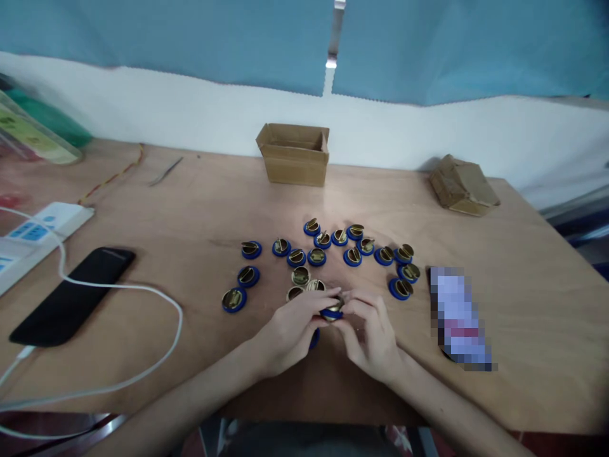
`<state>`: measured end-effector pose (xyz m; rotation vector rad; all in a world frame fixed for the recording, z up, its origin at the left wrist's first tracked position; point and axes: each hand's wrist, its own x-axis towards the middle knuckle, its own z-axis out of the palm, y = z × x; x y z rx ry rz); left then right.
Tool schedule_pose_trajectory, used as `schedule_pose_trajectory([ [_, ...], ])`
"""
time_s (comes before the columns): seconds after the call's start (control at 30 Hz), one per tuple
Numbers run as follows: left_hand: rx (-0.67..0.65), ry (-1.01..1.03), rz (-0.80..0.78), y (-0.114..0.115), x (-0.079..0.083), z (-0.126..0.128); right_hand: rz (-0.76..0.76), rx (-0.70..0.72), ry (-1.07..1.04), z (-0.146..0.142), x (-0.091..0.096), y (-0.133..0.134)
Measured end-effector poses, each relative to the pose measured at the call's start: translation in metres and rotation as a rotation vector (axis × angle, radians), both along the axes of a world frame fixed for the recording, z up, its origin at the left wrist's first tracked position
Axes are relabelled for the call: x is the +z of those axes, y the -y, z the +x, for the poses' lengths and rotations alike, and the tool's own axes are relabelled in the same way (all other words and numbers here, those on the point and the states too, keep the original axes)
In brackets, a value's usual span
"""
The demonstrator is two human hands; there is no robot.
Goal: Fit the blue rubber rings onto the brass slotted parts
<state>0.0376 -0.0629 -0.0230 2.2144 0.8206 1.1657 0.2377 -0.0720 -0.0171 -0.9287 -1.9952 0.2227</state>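
Blue-rimmed and brass-toned, a round piece point(332, 310) is pinched between the fingertips of the left hand point(288, 330) and right hand point(373, 333), over the tabletop point(209, 203). Its blue band runs crosswise from one hand toward the other; round in outline, it shows no clear long axis, and fingers partly hide which way its face points. Both hands are curled, thumbs at the near edge. Beyond them sit similar pieces point(316, 256), with an open cardboard box point(297, 166) farther off.
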Motion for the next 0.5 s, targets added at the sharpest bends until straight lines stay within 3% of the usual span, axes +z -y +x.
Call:
schedule_pose_trajectory([
  [0.23, 0.066, 0.063, -0.109, 0.001, -0.005, 0.004, -0.145, 0.066, -0.038, 0.0, -0.002, -0.007],
  [0.5, 0.146, -0.026, 0.072, -0.002, -0.011, 0.0, -0.135, 0.04, -0.052, -0.001, 0.0, -0.004],
])
